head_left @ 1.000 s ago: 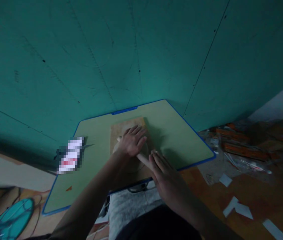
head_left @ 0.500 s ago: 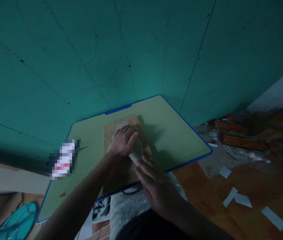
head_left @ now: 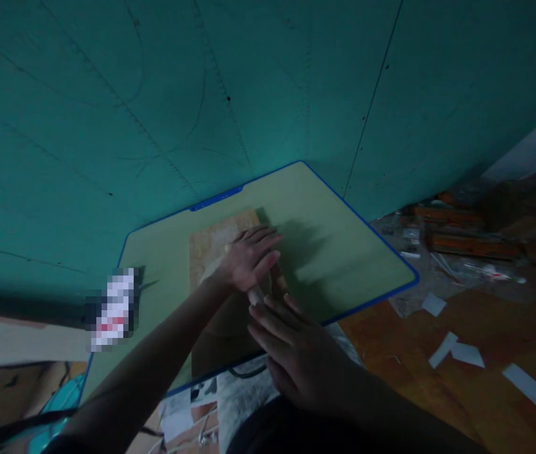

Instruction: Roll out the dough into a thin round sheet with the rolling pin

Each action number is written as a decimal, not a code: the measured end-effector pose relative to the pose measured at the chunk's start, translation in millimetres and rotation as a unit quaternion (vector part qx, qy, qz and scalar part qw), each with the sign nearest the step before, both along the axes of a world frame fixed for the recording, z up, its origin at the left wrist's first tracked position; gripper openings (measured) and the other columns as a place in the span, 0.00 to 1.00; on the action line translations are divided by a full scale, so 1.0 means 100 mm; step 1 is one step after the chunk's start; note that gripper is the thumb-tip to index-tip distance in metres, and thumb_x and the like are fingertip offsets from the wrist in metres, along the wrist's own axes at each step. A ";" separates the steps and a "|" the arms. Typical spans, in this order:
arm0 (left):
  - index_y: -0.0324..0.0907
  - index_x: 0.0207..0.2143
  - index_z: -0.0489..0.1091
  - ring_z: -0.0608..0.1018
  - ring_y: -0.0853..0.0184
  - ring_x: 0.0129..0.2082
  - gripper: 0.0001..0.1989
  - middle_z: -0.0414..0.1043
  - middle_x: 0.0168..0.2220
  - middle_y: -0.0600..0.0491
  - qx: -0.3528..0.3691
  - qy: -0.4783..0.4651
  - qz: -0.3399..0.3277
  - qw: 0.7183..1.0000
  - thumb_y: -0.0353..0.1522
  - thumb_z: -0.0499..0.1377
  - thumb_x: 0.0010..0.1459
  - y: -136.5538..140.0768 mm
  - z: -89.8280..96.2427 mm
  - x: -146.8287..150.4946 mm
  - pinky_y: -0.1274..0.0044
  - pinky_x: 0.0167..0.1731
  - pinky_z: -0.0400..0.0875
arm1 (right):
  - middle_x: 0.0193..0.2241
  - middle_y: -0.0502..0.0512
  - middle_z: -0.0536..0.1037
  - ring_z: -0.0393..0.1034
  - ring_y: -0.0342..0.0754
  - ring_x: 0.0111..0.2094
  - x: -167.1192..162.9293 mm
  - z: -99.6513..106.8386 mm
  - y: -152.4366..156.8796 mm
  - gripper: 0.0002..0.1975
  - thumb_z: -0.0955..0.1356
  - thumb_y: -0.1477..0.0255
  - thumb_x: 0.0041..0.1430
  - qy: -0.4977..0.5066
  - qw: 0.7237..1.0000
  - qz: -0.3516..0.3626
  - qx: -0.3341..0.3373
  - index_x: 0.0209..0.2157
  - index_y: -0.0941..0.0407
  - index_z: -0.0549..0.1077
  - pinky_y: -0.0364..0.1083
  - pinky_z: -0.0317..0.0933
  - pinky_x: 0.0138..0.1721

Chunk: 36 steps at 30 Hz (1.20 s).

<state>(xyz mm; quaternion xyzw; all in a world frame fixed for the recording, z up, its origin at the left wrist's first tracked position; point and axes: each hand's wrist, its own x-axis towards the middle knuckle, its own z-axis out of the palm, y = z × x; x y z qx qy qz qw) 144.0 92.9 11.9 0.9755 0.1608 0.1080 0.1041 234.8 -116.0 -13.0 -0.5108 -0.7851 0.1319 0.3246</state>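
Observation:
A pale rolling pin (head_left: pixel 255 295) lies slantwise between my two hands, on a thin round sheet of dough (head_left: pixel 230 317). The dough rests on a wooden board (head_left: pixel 200 244). My left hand (head_left: pixel 249 258) lies over the pin's far part with its fingers stretched out and spread to the right. Over the near end, my right hand (head_left: pixel 287 337) rests with long, straight fingers, the fingertips close to the left palm. Neither hand wraps round the pin. Both hands cover most of the pin and some of the dough.
The wooden board sits on a pale blue-edged folding table (head_left: pixel 343 252) against a green wall (head_left: pixel 268 82). A pixelated packet (head_left: pixel 114 309) is at the table's left. Paper pieces (head_left: pixel 527 383) and plastic-wrapped items (head_left: pixel 480 246) lie on the floor at right.
My left hand has slid to the right along with its fingers, which are now straighter and more spread. Less of the rolling pin shows between the hands. The view has shifted slightly.

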 end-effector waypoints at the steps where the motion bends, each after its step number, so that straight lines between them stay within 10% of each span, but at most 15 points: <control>1: 0.42 0.60 0.68 0.68 0.57 0.63 0.25 0.69 0.62 0.46 -0.014 0.004 0.009 1.000 0.41 0.43 0.70 -0.01 0.01 0.09 0.60 0.61 0.61 | 0.68 0.61 0.62 0.49 0.56 0.70 0.05 0.00 -0.04 0.25 0.63 0.74 0.64 -0.011 1.000 -0.017 -0.005 0.62 0.61 0.66 0.60 0.48 0.69; 9: 0.40 0.59 0.68 0.66 0.55 0.65 0.24 0.70 0.61 0.45 -0.014 -0.024 0.045 0.999 0.38 0.43 0.70 0.01 -0.09 -0.13 0.57 0.64 0.58 | 0.60 0.63 0.71 0.56 0.56 0.66 -0.33 -0.05 0.13 0.12 0.65 0.72 0.63 -0.068 0.993 0.037 0.090 0.44 0.59 0.77 0.56 0.53 0.65; 16: 0.35 0.67 0.59 0.48 0.53 0.73 0.28 0.52 0.71 0.41 -0.001 0.022 0.015 1.000 0.36 0.42 0.69 0.19 -0.18 -0.84 0.54 0.68 0.49 | 0.29 0.54 0.79 0.70 0.50 0.33 -0.98 0.01 0.41 0.08 0.67 0.69 0.62 -0.090 0.977 0.161 0.103 0.31 0.56 0.75 0.52 0.64 0.38; 23: 0.46 0.67 0.61 0.48 0.56 0.73 0.25 0.55 0.70 0.50 -0.020 0.053 -0.044 0.997 0.34 0.46 0.69 -0.11 -0.13 -0.18 0.55 0.69 0.46 | 0.55 0.64 0.75 0.66 0.52 0.56 -0.77 -0.19 0.16 0.13 0.63 0.72 0.67 -0.022 0.989 0.058 0.134 0.48 0.61 0.74 0.52 0.60 0.59; 28: 0.47 0.65 0.64 0.51 0.56 0.72 0.23 0.62 0.67 0.49 0.011 0.067 -0.035 0.997 0.38 0.48 0.70 -0.38 -0.09 0.25 0.53 0.68 0.46 | 0.53 0.62 0.77 0.62 0.51 0.60 -0.48 -0.32 -0.09 0.15 0.63 0.70 0.67 0.000 0.993 0.035 0.111 0.52 0.59 0.72 0.52 0.59 0.61; 36: 0.43 0.64 0.64 0.52 0.57 0.72 0.24 0.58 0.69 0.47 0.024 0.066 0.006 0.998 0.39 0.45 0.72 -0.12 -0.13 -0.08 0.59 0.68 0.51 | 0.45 0.63 0.78 0.66 0.55 0.52 -0.64 -0.14 0.28 0.13 0.65 0.65 0.64 -0.085 0.984 0.085 0.135 0.41 0.60 0.75 0.55 0.57 0.60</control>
